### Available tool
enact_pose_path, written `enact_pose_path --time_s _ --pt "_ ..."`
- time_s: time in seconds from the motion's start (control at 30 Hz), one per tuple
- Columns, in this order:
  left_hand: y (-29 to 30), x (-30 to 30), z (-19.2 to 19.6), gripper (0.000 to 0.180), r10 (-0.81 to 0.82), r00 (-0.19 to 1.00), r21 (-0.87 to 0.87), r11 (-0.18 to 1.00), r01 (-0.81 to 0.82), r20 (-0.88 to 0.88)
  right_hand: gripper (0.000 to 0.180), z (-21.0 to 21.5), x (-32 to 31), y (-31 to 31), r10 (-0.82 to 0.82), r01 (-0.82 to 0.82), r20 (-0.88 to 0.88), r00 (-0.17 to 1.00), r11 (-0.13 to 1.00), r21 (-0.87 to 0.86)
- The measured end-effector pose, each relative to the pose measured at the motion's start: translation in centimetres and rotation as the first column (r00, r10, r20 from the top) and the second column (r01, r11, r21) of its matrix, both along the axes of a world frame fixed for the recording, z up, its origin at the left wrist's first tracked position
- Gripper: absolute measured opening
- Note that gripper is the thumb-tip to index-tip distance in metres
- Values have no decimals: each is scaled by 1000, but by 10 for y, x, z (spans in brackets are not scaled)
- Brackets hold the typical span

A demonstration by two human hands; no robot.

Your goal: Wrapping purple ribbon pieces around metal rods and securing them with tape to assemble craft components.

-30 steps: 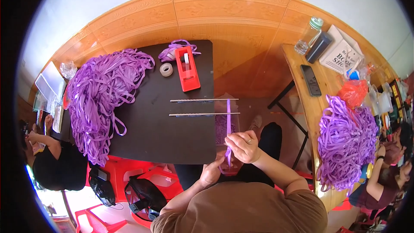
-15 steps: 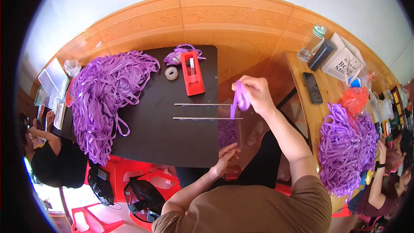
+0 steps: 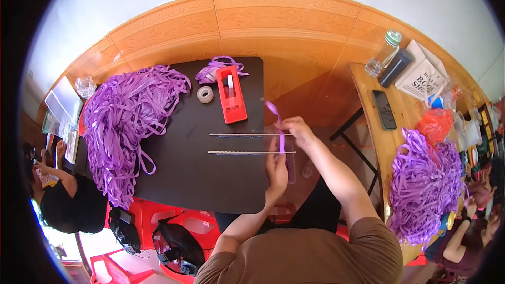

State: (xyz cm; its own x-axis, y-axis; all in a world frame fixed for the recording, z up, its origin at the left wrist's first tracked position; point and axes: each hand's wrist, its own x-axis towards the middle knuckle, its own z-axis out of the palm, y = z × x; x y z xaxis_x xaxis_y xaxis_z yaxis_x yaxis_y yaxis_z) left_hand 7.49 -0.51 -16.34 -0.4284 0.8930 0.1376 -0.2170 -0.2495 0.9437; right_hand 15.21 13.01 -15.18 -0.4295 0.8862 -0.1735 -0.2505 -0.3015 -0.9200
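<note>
A purple ribbon [image 3: 282, 143] lies across two thin parallel rods [image 3: 243, 135] that stick out past the right edge of the dark table. My right hand [image 3: 298, 130] pinches the ribbon beside the far rod, and a loose curled end [image 3: 272, 108] rises beyond the fingertips. My left hand [image 3: 276, 172] is just below the near rod, fingers stretched upward close to the ribbon; the rod and ribbon partly cover them. A large heap of purple ribbon [image 3: 129, 121] covers the left of the table.
On the dark table [image 3: 194, 179] are a red tape dispenser [image 3: 231, 97], a tape roll [image 3: 205, 94] and a small ribbon bundle [image 3: 218, 68]. The wooden table [image 3: 368, 121] at right holds a phone [image 3: 384, 109], a bottle and more ribbon [image 3: 421, 189]. People sit on both sides.
My right hand has come down and slightly left, bringing the ribbon across the rods. My left hand has risen from below the table edge to the near rod.
</note>
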Motion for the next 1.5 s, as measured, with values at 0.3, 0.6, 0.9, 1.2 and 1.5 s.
enact_pose_path --time_s 0.3,0.6,0.9,1.2,1.5 --pt "19 3 6 25 -49 974 33 999 43 220 16 -36 2 -75 -109 53 -94 990 881 -470" --pt "-40 0 -6 18 -60 948 -242 960 140 313 10 -68 33 -142 5 -53 -83 997 809 -585" --pt "-100 -8 -10 18 -127 961 -308 930 201 244 15 -18 33 -161 -230 194 205 951 964 184" --pt "-114 -27 -27 19 -252 933 -405 849 340 256 1 1 13 -169 -80 81 30 996 996 -30" --pt "-122 -43 -3 18 -308 876 -498 731 467 371 4 5 13 -170 -64 63 -24 998 997 -49"
